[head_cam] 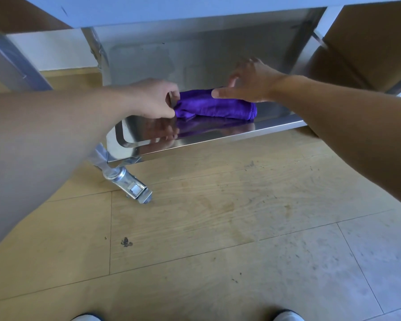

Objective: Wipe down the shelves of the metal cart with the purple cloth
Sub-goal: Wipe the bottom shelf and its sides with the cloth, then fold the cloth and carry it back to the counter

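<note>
A white wall point(56, 52) is seen at the far left, above a wood-plank floor point(218, 216) marked with dark specks. The cart point(195, 10) is viewed from above and in front; its low shelf point(218, 133) is polished and mirrors what lies on it. A caster point(134, 188) is fitted under the shelf's left front corner. A brown box point(368, 42) is set to the right of the cart.

The cloth point(218, 105) is bunched into a roll lying on the shelf, near its front edge. Its left end is pinched between the curled fingers and thumb of the left hand point(153, 98). The right hand point(252, 82) is held over the roll's right half, released, thumb stretched left along the top edge; whether it touches cannot be told.
</note>
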